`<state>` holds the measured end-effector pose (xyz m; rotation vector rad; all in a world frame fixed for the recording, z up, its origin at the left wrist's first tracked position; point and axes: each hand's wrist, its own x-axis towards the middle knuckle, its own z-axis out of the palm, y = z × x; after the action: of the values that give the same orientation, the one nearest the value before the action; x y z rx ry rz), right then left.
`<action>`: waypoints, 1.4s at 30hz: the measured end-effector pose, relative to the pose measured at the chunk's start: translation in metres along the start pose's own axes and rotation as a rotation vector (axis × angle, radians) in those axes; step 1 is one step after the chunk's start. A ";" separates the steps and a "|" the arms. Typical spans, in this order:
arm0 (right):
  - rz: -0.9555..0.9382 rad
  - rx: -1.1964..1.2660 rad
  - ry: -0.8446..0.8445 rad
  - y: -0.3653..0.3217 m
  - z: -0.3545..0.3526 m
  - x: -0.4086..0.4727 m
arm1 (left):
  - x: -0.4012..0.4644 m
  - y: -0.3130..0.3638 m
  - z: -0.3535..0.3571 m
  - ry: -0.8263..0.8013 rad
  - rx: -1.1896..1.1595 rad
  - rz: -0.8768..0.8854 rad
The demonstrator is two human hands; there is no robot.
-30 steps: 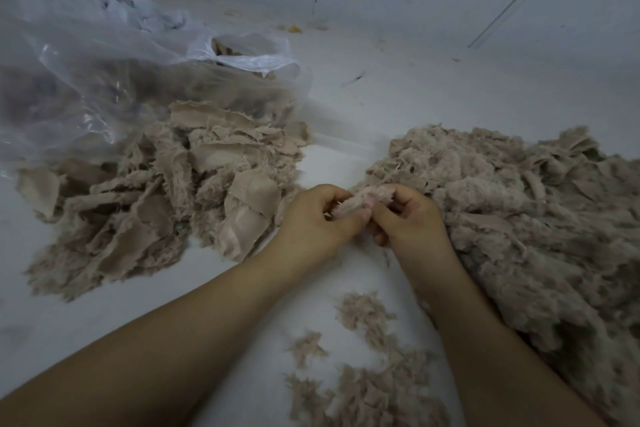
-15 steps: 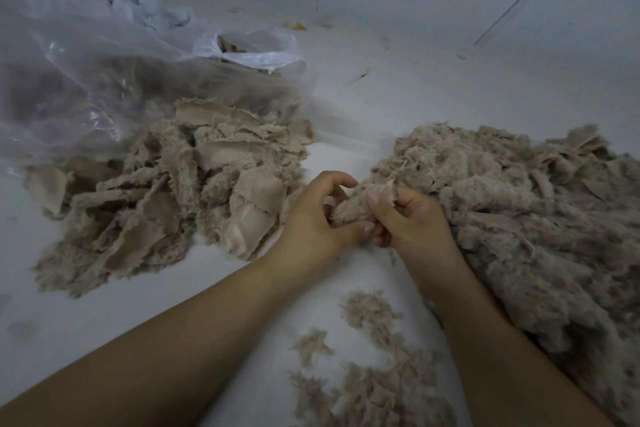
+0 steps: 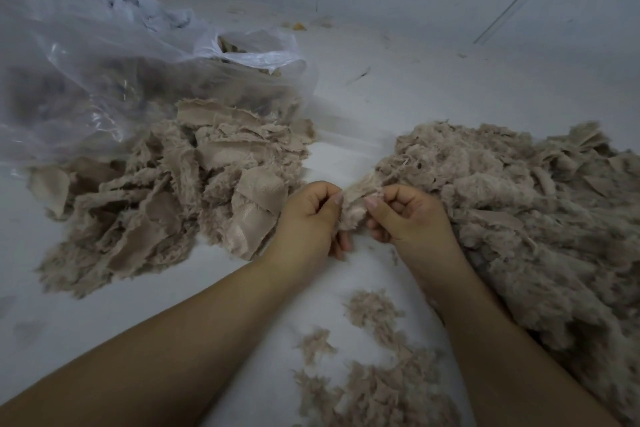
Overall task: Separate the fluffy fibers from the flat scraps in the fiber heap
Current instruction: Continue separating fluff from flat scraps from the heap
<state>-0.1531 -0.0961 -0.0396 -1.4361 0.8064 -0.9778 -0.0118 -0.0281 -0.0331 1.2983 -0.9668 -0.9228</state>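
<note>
Fingers (image 3: 375, 210) of both hands curl in tight around one small tuft (image 3: 353, 208), thumbs pressed against forefingers so that the piece is pinched from two sides. The left hand (image 3: 308, 218) and right hand (image 3: 408, 215) sit almost knuckle to knuckle, and that close pinch looks meant for teasing the soft pile away from its backing.

The tuft runs on into the near-left edge of the fiber heap (image 3: 519, 218), a big shaggy mound on the right, matted and woolly, with a few flat strips showing along its far side. On the left lies a pile of flat scraps (image 3: 166, 204): thin woven pieces with smooth faces and frayed, furry edges, overlapping like torn cloth. I take this for the sorted pile. Behind it slumps a clear plastic bag (image 3: 104, 73), crinkled and glossy. Near the forearms, loose fluff (image 3: 374, 381) lies scattered on the pale, smooth floor (image 3: 104, 322), probably where pulled fibers fall.
</note>
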 end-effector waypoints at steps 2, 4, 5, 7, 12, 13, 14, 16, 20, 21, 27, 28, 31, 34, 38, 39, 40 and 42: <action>0.002 0.004 0.001 -0.001 0.000 0.000 | -0.001 0.001 0.002 0.024 0.043 0.017; 0.000 0.029 0.002 -0.003 0.001 -0.002 | -0.003 0.002 0.003 0.018 0.087 0.045; -0.002 0.040 -0.003 -0.004 0.001 -0.002 | -0.004 0.002 0.003 0.003 0.109 0.061; 0.004 0.040 -0.022 -0.007 0.001 -0.003 | -0.004 0.003 0.003 -0.038 0.134 0.093; 0.024 0.028 -0.033 -0.008 0.000 -0.004 | 0.000 -0.002 0.000 0.011 0.210 0.022; 0.029 0.027 -0.035 -0.008 0.000 -0.004 | 0.002 -0.002 0.001 0.033 0.198 -0.014; 0.036 0.031 -0.033 -0.009 0.000 -0.004 | 0.003 -0.002 0.001 0.055 0.171 -0.046; 0.032 0.031 -0.027 -0.009 0.000 -0.004 | 0.004 0.000 0.003 0.066 0.100 -0.061; -0.013 -0.031 -0.046 -0.009 0.001 -0.005 | 0.001 0.003 0.005 -0.062 0.062 0.000; -0.010 -0.034 -0.053 -0.009 0.002 -0.005 | 0.002 0.003 0.005 -0.071 0.061 0.001; 0.074 0.080 -0.073 -0.011 0.001 -0.005 | 0.008 -0.001 0.004 0.036 0.003 -0.107; 0.078 0.097 -0.071 -0.011 0.002 -0.005 | 0.009 0.000 0.002 0.029 -0.073 -0.117; 0.088 0.099 -0.059 -0.012 0.003 -0.004 | 0.007 0.001 -0.001 -0.083 -0.128 -0.116; 0.115 0.089 -0.038 -0.013 0.003 -0.003 | 0.006 0.002 -0.003 -0.178 -0.081 -0.145; 0.114 0.006 -0.026 -0.015 0.006 -0.002 | 0.006 0.004 -0.006 -0.188 -0.061 -0.151; 0.100 -0.019 -0.021 -0.015 0.007 -0.003 | 0.005 0.006 -0.006 -0.189 -0.068 -0.151; 0.093 -0.029 -0.006 -0.014 0.007 -0.003 | 0.004 0.007 -0.007 -0.193 -0.084 -0.155; 0.101 -0.015 0.045 -0.013 0.007 -0.003 | 0.003 0.009 -0.008 -0.221 -0.088 -0.163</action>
<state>-0.1489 -0.0896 -0.0267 -1.3773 0.9120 -0.9315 -0.0029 -0.0273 -0.0237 1.2318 -0.9872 -1.2418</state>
